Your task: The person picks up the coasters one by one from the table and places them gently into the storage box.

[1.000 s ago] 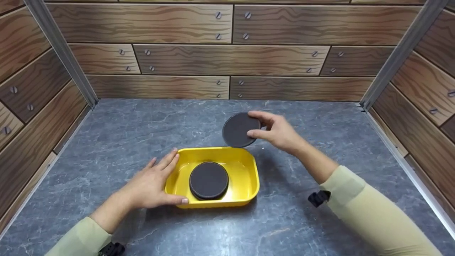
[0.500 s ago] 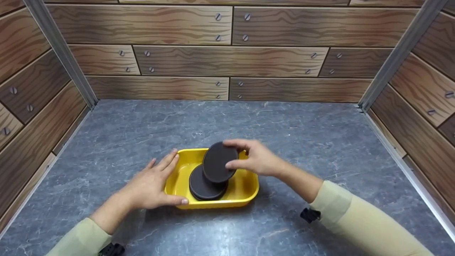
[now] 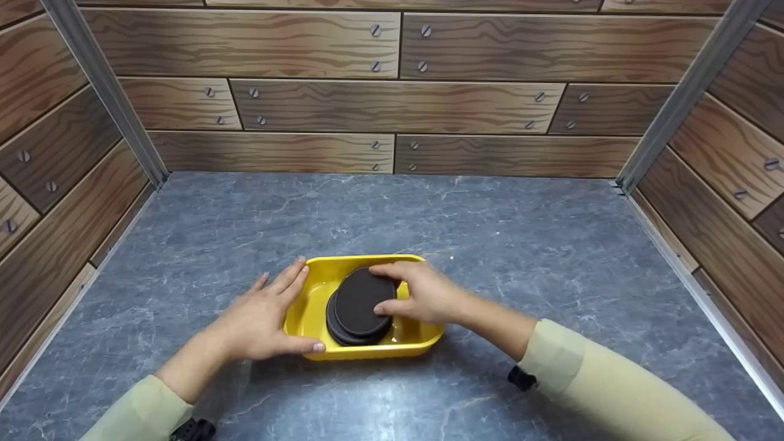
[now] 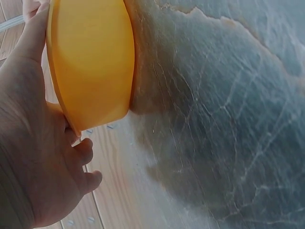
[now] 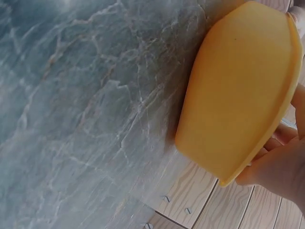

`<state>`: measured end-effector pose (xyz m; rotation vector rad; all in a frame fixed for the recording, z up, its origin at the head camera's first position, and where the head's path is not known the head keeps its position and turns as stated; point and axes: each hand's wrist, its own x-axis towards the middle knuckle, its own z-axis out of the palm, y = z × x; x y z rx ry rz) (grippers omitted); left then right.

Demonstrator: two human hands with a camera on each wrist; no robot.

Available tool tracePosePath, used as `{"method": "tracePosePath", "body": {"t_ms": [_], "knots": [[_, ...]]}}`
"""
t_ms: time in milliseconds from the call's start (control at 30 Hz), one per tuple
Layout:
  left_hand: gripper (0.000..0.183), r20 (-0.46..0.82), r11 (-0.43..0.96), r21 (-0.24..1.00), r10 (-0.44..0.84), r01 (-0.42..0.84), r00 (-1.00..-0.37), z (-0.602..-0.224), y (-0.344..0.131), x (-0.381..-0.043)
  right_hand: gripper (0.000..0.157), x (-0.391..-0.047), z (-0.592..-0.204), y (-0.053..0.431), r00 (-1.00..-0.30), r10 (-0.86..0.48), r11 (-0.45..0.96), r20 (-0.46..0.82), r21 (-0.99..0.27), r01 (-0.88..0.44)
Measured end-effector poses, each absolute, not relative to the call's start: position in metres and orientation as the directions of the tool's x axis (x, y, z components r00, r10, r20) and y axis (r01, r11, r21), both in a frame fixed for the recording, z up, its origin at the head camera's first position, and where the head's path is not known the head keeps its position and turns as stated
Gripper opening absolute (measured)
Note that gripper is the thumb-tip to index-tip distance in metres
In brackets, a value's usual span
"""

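A yellow plastic tub [image 3: 429,331] stands on the table, and a dark round coaster [image 3: 358,338] with a stitched-looking edge lies inside it; whether it is a single one or a stack I cannot tell. My right hand [image 3: 425,294] pinches a second dark coaster [image 3: 365,301] at its right edge, thumb on top. This one is slightly tilted and overlaps most of the lower one. My left hand [image 3: 263,318] rests against the tub's left end, its fingers at the far corner and its thumb on the near rim. Both wrist views show the tub's outer wall [image 4: 95,62], not the coasters.
The grey marbled table [image 3: 392,208] spreads around the tub. Wood-patterned panels [image 3: 392,104] enclose it at the back and both sides, with metal posts [image 3: 110,98] at the rear corners.
My right hand has carried its coaster from behind the tub's far rim, leftward and down into the tub, over the other coaster. The left hand and the tub have stayed in place.
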<state>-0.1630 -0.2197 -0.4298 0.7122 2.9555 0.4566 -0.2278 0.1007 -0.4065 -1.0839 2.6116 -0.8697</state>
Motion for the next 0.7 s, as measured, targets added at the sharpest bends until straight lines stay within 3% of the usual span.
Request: {"method": "tracePosePath", "body": {"t_ms": [300, 433, 600, 700], "knots": [[0.131, -0.013, 0.847, 0.310, 0.458, 0.432, -0.889, -0.428, -0.217, -0.165, 0.069, -0.223, -0.411, 0.098, -0.712, -0.702, 0.616, 0.024, -0.482, -0.623], [0.131, -0.002, 0.838, 0.327, 0.464, 0.438, -0.886, -0.426, -0.217, -0.167, 0.073, -0.220, -0.410, 0.099, -0.715, -0.698, 0.605, 0.045, -0.496, -0.623], [0.125, 0.031, 0.824, 0.355, 0.462, 0.442, -0.886, -0.421, -0.218, -0.170, 0.076, -0.225, -0.398, 0.118, -0.764, -0.629, 0.584, 0.145, -0.561, -0.587], [0.117, 0.061, 0.835, 0.355, 0.428, 0.420, -0.902, -0.415, -0.220, -0.174, 0.077, -0.233, -0.390, 0.140, -0.807, -0.553, 0.627, 0.208, -0.534, -0.567]]}}
